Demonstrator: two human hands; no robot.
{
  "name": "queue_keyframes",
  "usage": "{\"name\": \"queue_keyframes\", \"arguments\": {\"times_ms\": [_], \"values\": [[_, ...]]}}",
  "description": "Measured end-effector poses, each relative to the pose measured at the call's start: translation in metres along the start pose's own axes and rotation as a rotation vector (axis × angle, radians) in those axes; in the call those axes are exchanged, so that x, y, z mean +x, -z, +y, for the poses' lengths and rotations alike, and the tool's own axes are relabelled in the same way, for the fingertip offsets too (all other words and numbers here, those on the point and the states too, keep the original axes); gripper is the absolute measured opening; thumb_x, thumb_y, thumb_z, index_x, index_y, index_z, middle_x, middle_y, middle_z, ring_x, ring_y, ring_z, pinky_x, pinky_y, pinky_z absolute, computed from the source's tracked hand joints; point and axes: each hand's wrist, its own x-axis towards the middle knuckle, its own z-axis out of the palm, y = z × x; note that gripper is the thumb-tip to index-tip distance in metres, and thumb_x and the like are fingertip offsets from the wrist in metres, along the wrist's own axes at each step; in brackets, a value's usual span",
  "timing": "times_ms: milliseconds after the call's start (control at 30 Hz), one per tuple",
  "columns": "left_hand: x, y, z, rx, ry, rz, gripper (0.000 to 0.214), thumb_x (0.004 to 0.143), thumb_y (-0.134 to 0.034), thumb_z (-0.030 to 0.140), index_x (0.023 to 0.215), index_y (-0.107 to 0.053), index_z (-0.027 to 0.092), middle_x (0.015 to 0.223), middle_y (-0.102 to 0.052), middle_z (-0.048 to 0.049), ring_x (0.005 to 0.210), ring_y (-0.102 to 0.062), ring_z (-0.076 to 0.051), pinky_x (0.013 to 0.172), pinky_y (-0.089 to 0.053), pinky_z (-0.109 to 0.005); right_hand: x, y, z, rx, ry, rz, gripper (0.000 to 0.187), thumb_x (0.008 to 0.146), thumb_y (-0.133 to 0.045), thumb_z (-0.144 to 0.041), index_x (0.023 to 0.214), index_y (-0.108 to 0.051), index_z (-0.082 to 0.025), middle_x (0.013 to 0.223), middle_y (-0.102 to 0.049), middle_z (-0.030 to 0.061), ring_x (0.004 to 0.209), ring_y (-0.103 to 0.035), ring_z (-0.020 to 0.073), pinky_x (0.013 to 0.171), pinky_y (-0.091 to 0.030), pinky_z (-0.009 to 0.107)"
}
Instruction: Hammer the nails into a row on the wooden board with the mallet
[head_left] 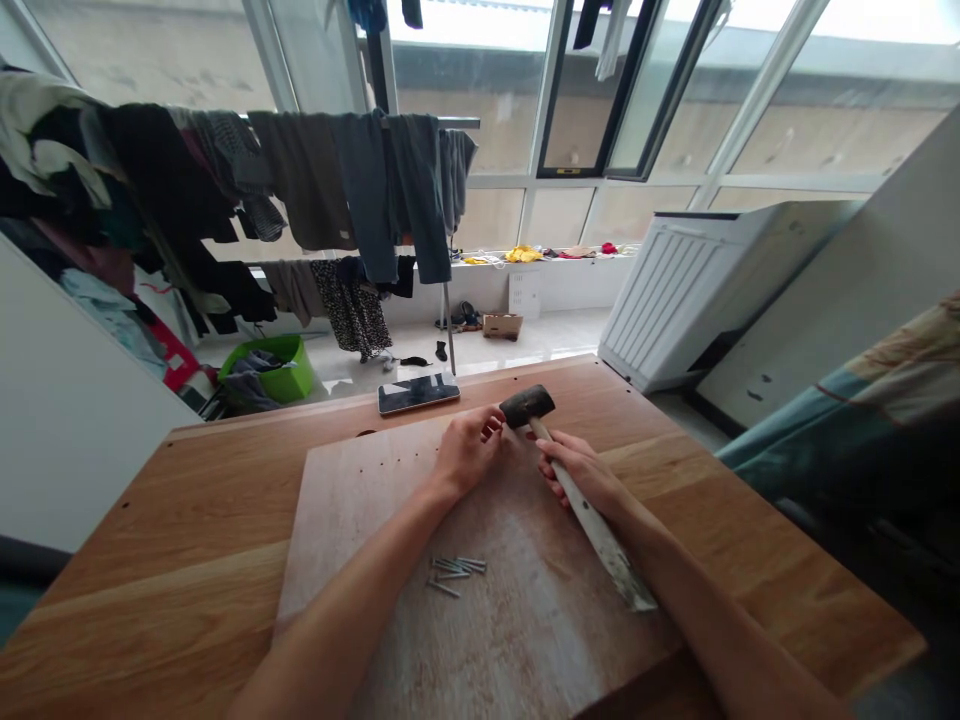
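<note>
My right hand is wrapped around the pale wooden handle of a hammer, close below its dark head. The hammer head is just to the right of my left hand, over the far part of a light wooden board. The fingers of my left hand are pinched together low over the board; what they hold, if anything, is too small and hidden to make out. Several loose nails lie in a small pile on the board, nearer to me. A row of small dark dots runs along the board's far left part.
The board lies on a wooden table. A phone rests by its far edge. Beyond are a clothes rack with hanging trousers, a green basket, a white ribbed cabinet-like unit and windows. Patterned cloth hangs at the right.
</note>
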Motion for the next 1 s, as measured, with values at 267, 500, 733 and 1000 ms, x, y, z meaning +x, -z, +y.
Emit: {"name": "queue_keyframes", "arguments": {"times_ms": [267, 500, 733, 1000], "values": [[0.000, 0.000, 0.002, 0.064, 0.023, 0.024, 0.024, 0.084, -0.064, 0.004, 0.099, -0.070, 0.021, 0.088, -0.076, -0.0007, 0.072, -0.067, -0.013, 0.070, -0.052, -0.023, -0.004, 0.000, -0.002, 0.005, 0.032, 0.000, 0.040, 0.073, -0.068, -0.052, 0.093, -0.051, -0.022, 0.058, -0.051, -0.0100, 0.037, -0.043, 0.0062, 0.032, -0.032, 0.018], [0.002, -0.002, 0.001, 0.058, 0.062, 0.010, 0.023, 0.084, -0.064, 0.004, 0.099, -0.070, 0.020, 0.089, -0.077, -0.0008, 0.071, -0.068, -0.012, 0.068, -0.052, -0.022, -0.011, 0.006, -0.006, -0.023, 0.168, 0.031, 0.039, 0.079, -0.066, -0.051, 0.099, -0.053, -0.021, 0.059, -0.051, -0.0099, 0.037, -0.044, 0.0069, 0.031, -0.034, 0.018], [0.003, -0.001, 0.004, 0.106, 0.080, 0.021, 0.029, 0.082, -0.065, 0.003, 0.103, -0.070, 0.022, 0.090, -0.078, -0.0003, 0.071, -0.068, -0.014, 0.074, -0.053, -0.026, -0.015, 0.003, -0.006, -0.137, 0.226, 0.040, 0.032, 0.085, -0.061, -0.049, 0.098, -0.056, -0.021, 0.061, -0.052, -0.0078, 0.037, -0.046, 0.0090, 0.031, -0.037, 0.020], [0.001, -0.001, 0.006, 0.107, 0.095, -0.004, 0.037, 0.083, -0.066, 0.006, 0.117, -0.065, 0.021, 0.092, -0.079, -0.0010, 0.071, -0.069, -0.014, 0.073, -0.054, -0.026, -0.017, -0.005, -0.003, -0.462, 0.260, 0.111, 0.030, 0.089, -0.052, -0.042, 0.109, -0.062, -0.021, 0.056, -0.056, -0.0053, 0.040, -0.055, 0.0147, 0.041, -0.043, 0.024]]}}
